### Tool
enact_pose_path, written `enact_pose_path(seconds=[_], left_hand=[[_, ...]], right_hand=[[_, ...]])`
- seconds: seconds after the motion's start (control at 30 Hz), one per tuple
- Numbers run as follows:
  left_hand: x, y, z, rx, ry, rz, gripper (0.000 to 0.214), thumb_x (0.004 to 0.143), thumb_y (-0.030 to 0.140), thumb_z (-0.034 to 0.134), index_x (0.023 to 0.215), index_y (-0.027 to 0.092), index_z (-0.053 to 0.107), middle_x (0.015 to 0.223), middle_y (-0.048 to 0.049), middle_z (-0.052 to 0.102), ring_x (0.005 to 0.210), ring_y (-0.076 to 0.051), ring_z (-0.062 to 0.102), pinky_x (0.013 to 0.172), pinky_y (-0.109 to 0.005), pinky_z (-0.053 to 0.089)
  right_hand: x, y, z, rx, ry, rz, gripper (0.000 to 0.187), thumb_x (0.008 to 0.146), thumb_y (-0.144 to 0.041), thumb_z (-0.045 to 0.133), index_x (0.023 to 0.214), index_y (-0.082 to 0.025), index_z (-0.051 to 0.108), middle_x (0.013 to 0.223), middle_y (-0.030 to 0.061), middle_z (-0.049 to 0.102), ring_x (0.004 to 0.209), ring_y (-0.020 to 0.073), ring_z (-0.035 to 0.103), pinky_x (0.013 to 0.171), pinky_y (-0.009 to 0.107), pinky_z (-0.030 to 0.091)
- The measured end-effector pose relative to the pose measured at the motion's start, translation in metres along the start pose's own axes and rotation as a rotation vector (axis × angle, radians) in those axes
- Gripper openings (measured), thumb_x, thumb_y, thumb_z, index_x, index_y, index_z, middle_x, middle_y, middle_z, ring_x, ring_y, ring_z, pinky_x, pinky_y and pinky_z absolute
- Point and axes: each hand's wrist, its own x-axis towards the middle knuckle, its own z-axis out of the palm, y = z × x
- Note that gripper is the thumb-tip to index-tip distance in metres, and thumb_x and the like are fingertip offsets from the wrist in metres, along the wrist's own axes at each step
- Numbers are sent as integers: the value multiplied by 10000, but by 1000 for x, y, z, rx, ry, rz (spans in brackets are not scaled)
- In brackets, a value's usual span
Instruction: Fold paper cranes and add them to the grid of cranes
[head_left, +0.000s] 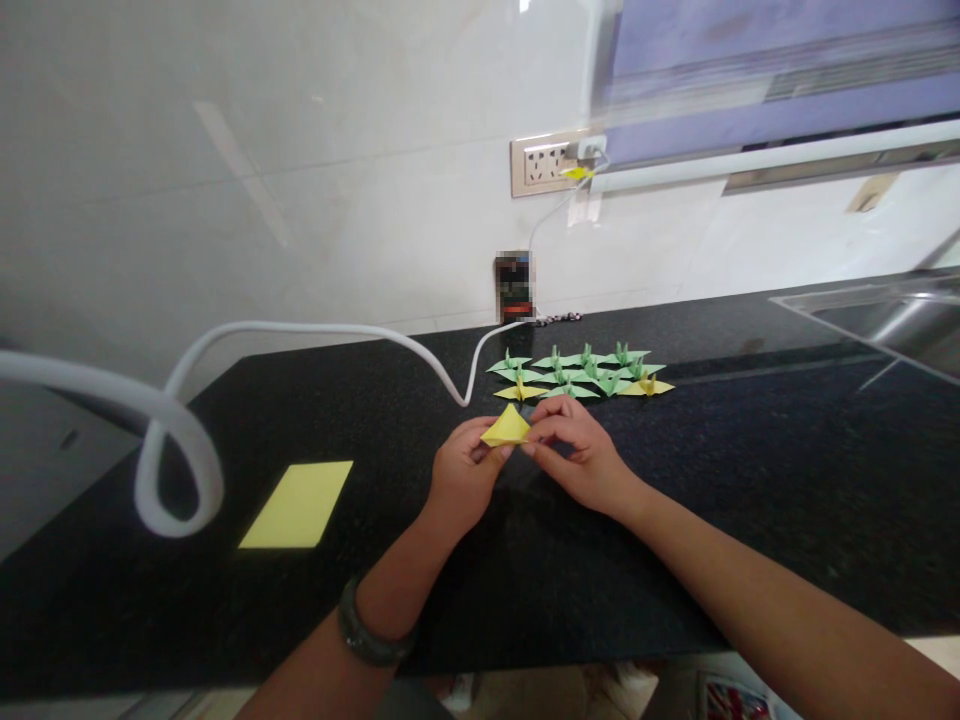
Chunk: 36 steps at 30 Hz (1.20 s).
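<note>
Between both hands, just above the dark counter, is a small folded yellow origami paper with a pointed top. My left hand pinches its left and lower side, thumb in front. The fingers of my right hand close on its right edge. Just beyond my hands stand several folded paper cranes in rows, mostly green, with a yellow crane at the right and another yellow one at the front left. Off to the left, flat on the counter, lies yellow square paper.
A thick white cable loops over the left side and runs to the counter near the cranes. A phone-like device, blurred out, leans on the wall below a socket. A metal sink is set in at the right.
</note>
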Motion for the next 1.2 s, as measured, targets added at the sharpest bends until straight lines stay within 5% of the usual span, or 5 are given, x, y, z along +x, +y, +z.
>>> enact_pose_path(seconds=[0.17, 0.4, 0.6, 0.77, 1.2], left_hand=[[-2, 3, 5, -175, -182, -198, 260, 684, 300, 571, 884, 135, 555, 770, -44, 643, 615, -131, 598, 550, -230, 462], [-1, 8, 5, -237, -161, -276, 252, 670, 275, 594, 858, 111, 563, 760, -65, 653, 612, -132, 616, 533, -210, 461], [-2, 7, 6, -281, -117, -338, 233, 662, 288, 608, 805, 109, 564, 700, -56, 651, 605, -127, 615, 536, -206, 465], [-2, 12, 8, -318, -110, -369, 242, 661, 293, 608, 810, 106, 571, 654, -45, 641, 590, -117, 605, 537, -206, 468], [-5, 9, 9, -249, -160, -300, 180, 705, 250, 553, 823, 119, 593, 713, -49, 645, 671, -133, 614, 602, -227, 476]], right_hand=[[1, 0, 0, -45, -22, -45, 107, 717, -168, 548, 796, -210, 606, 905, 51, 492, 890, 167, 479, 774, 320, 420], [0, 8, 3, -59, 20, 32, 108, 741, -197, 528, 790, -222, 621, 894, 42, 499, 864, 162, 496, 738, 312, 439], [-3, 1, 1, -225, 61, -88, 150, 717, -167, 554, 793, -256, 648, 1079, 53, 444, 1030, 212, 417, 815, 379, 409], [-3, -1, 0, -299, 25, -177, 193, 716, -178, 562, 853, -289, 640, 1115, 47, 451, 1058, 229, 399, 850, 435, 373], [-2, 4, 6, -169, 47, 17, 147, 705, -174, 574, 799, -260, 648, 1107, 43, 461, 1050, 213, 413, 833, 395, 394]])
